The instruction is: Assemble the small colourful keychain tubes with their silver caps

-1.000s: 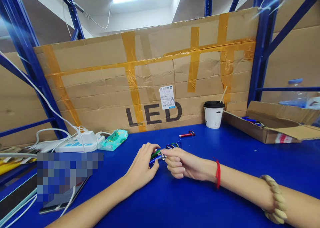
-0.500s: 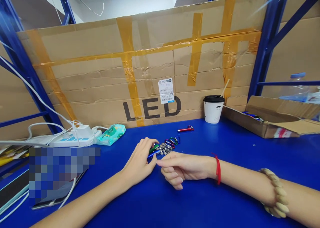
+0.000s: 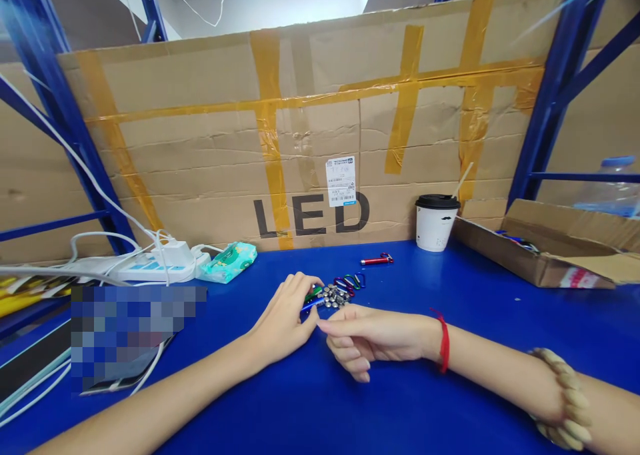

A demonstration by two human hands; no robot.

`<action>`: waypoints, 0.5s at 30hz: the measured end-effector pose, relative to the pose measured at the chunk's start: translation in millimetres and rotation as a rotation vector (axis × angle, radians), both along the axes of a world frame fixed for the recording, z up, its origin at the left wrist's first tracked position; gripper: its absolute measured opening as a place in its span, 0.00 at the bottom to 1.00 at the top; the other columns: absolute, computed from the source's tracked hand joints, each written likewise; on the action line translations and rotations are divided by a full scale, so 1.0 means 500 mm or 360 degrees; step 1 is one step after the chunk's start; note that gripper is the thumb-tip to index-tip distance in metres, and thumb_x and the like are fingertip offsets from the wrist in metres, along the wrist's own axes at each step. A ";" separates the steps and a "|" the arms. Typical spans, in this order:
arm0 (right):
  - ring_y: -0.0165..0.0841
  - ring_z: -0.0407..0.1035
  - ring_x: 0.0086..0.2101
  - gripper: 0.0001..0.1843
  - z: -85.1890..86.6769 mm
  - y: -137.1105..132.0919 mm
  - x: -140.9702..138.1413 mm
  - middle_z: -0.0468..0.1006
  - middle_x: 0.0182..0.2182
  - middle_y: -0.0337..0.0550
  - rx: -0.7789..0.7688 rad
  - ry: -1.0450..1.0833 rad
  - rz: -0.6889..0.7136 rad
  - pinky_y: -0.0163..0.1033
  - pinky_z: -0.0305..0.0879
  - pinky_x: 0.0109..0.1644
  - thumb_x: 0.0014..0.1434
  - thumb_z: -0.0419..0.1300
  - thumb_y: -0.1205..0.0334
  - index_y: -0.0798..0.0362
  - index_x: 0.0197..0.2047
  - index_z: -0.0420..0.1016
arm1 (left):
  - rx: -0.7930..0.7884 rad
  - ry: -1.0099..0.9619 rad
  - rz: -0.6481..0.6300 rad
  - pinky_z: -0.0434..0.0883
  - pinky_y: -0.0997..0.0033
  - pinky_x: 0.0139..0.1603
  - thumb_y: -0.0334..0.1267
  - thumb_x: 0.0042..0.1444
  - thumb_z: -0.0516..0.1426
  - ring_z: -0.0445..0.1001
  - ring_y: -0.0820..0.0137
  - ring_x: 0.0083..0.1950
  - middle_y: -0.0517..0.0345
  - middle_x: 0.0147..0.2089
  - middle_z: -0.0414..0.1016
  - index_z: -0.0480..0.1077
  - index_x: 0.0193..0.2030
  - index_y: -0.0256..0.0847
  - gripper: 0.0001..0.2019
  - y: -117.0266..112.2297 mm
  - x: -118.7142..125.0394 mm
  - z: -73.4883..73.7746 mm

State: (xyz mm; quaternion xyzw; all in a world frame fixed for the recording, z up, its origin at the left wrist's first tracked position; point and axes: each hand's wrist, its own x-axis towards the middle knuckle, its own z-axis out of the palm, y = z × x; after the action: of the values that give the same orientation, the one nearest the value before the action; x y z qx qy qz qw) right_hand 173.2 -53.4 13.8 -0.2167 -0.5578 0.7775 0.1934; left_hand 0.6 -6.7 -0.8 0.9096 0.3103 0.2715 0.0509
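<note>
My left hand (image 3: pixel 286 316) rests on the blue table, its fingers and thumb curved around a blue metal tube (image 3: pixel 311 304) and a green metal tube (image 3: pixel 314 292). Those tubes are partly hidden by the fingers. My right hand (image 3: pixel 367 335) lies on its side with fingers loosely curled and thumb stretched out, near my left thumb; nothing shows in it. Just beyond my hands is a heap of small silver button cells (image 3: pixel 335 296). Several coloured carabiners (image 3: pixel 354 282) lie behind the heap. Farther back is a red metal tube (image 3: pixel 376 261) with a carabiner on its end.
A white paper cup (image 3: pixel 436 225) with a black lid stands at the back right, beside an open cardboard box (image 3: pixel 537 268). On the left are a power strip (image 3: pixel 150 266) with cables, a green packet (image 3: pixel 231 262) and a partly blurred device (image 3: pixel 120 378). Taped cardboard (image 3: pixel 215 155) closes off the back.
The view has shifted slightly, so everything appears a little farther right. Both hands keep the same pose beside the tubes and button cells.
</note>
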 end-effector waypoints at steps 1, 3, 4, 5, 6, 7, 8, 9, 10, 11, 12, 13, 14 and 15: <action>0.19 0.53 0.17 0.20 0.000 0.000 0.000 0.56 0.16 0.29 0.0006 -0.0008 -0.0006 0.28 0.60 0.24 0.59 0.55 0.54 0.56 0.21 0.56 | 0.0002 -0.0001 0.0005 0.62 0.60 0.45 0.30 0.52 0.48 0.63 0.64 0.42 0.55 0.41 0.65 0.60 0.45 0.42 0.13 -0.001 0.000 0.000; 0.19 0.54 0.17 0.19 0.001 -0.001 0.000 0.55 0.17 0.29 0.0014 -0.0023 -0.0006 0.28 0.60 0.24 0.58 0.56 0.54 0.56 0.23 0.57 | 0.0003 -0.0005 0.0021 0.62 0.60 0.46 0.30 0.52 0.48 0.63 0.64 0.43 0.55 0.42 0.65 0.61 0.44 0.42 0.12 -0.004 0.001 0.002; 0.19 0.54 0.17 0.18 0.001 -0.002 -0.001 0.55 0.17 0.28 0.0017 -0.0026 0.0000 0.27 0.60 0.25 0.58 0.57 0.54 0.56 0.23 0.57 | 0.0001 -0.0008 0.0036 0.62 0.60 0.46 0.30 0.52 0.47 0.63 0.64 0.43 0.56 0.42 0.65 0.61 0.45 0.43 0.13 -0.005 0.001 0.002; 0.19 0.54 0.17 0.18 0.001 -0.002 -0.001 0.55 0.17 0.28 0.0025 -0.0031 0.0005 0.27 0.60 0.25 0.57 0.58 0.54 0.56 0.24 0.58 | -0.0002 -0.0004 0.0043 0.62 0.60 0.46 0.30 0.52 0.48 0.63 0.64 0.43 0.56 0.42 0.65 0.61 0.45 0.43 0.13 -0.006 0.001 0.003; 0.19 0.55 0.17 0.18 0.001 -0.003 -0.002 0.56 0.17 0.29 0.0041 -0.0041 0.0006 0.27 0.60 0.24 0.56 0.59 0.55 0.56 0.24 0.58 | -0.0004 0.0002 0.0053 0.62 0.60 0.46 0.30 0.52 0.48 0.63 0.64 0.44 0.56 0.42 0.65 0.61 0.44 0.42 0.13 -0.007 0.001 0.003; 0.19 0.55 0.17 0.17 0.001 -0.003 -0.003 0.58 0.17 0.29 0.0066 -0.0056 0.0002 0.27 0.60 0.24 0.55 0.60 0.56 0.57 0.24 0.59 | -0.0002 0.0011 0.0064 0.62 0.60 0.46 0.30 0.51 0.48 0.63 0.64 0.44 0.56 0.43 0.65 0.61 0.44 0.42 0.13 -0.008 0.001 0.004; 0.19 0.56 0.17 0.16 0.001 -0.003 -0.004 0.59 0.17 0.29 0.0095 -0.0073 -0.0004 0.27 0.61 0.24 0.53 0.61 0.56 0.57 0.24 0.60 | 0.0000 0.0020 0.0075 0.62 0.60 0.46 0.30 0.51 0.48 0.63 0.64 0.44 0.56 0.43 0.65 0.61 0.44 0.42 0.13 -0.008 0.001 0.004; 0.19 0.57 0.17 0.16 0.000 -0.003 -0.005 0.60 0.17 0.30 0.0120 -0.0089 -0.0010 0.27 0.61 0.23 0.52 0.62 0.57 0.58 0.24 0.61 | 0.0004 0.0024 0.0092 0.62 0.60 0.46 0.29 0.51 0.48 0.63 0.64 0.44 0.56 0.43 0.65 0.61 0.44 0.42 0.13 -0.009 0.001 0.004; 0.19 0.57 0.17 0.15 0.001 -0.003 -0.006 0.61 0.17 0.30 0.0139 -0.0103 -0.0012 0.27 0.61 0.23 0.51 0.62 0.58 0.58 0.24 0.62 | 0.0009 0.0024 0.0108 0.62 0.60 0.45 0.29 0.51 0.48 0.63 0.64 0.44 0.56 0.43 0.65 0.61 0.44 0.42 0.13 -0.009 0.001 0.003; 0.19 0.58 0.17 0.15 0.001 -0.004 -0.007 0.62 0.17 0.31 0.0150 -0.0111 -0.0012 0.27 0.61 0.22 0.51 0.63 0.59 0.58 0.24 0.63 | 0.0013 0.0021 0.0122 0.62 0.60 0.45 0.29 0.51 0.48 0.63 0.65 0.43 0.56 0.43 0.65 0.61 0.44 0.42 0.13 -0.008 0.000 0.003; 0.19 0.58 0.17 0.14 0.001 -0.004 -0.008 0.62 0.17 0.31 0.0151 -0.0117 -0.0009 0.26 0.61 0.22 0.50 0.63 0.59 0.58 0.24 0.62 | 0.0018 0.0015 0.0133 0.62 0.60 0.45 0.29 0.51 0.48 0.63 0.65 0.43 0.56 0.42 0.65 0.61 0.44 0.42 0.13 -0.008 0.000 0.002; 0.19 0.59 0.17 0.14 0.002 -0.004 -0.008 0.62 0.17 0.31 0.0142 -0.0123 -0.0010 0.26 0.62 0.22 0.50 0.62 0.60 0.58 0.23 0.62 | 0.0024 0.0008 0.0139 0.62 0.60 0.45 0.29 0.51 0.48 0.63 0.65 0.43 0.56 0.42 0.65 0.61 0.43 0.42 0.13 -0.008 0.000 0.002; 0.20 0.59 0.17 0.14 0.003 -0.005 -0.009 0.62 0.17 0.31 0.0125 -0.0131 -0.0020 0.26 0.62 0.22 0.50 0.62 0.60 0.58 0.23 0.62 | 0.0031 0.0003 0.0140 0.62 0.60 0.45 0.29 0.51 0.48 0.63 0.65 0.43 0.56 0.42 0.65 0.62 0.43 0.42 0.12 -0.008 0.000 0.001; 0.20 0.60 0.17 0.13 0.004 -0.005 -0.010 0.63 0.18 0.32 0.0107 -0.0136 -0.0033 0.26 0.62 0.21 0.50 0.61 0.60 0.58 0.24 0.61 | 0.0038 0.0001 0.0139 0.62 0.60 0.45 0.29 0.51 0.48 0.63 0.65 0.43 0.56 0.42 0.65 0.62 0.43 0.42 0.12 -0.007 0.000 0.001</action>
State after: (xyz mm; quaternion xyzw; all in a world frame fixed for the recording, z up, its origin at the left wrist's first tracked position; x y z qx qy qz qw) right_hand 168.2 -55.7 15.7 -0.2489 -0.5890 0.7464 0.1846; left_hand 0.8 -10.4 -0.1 0.8958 0.3464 0.2769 0.0281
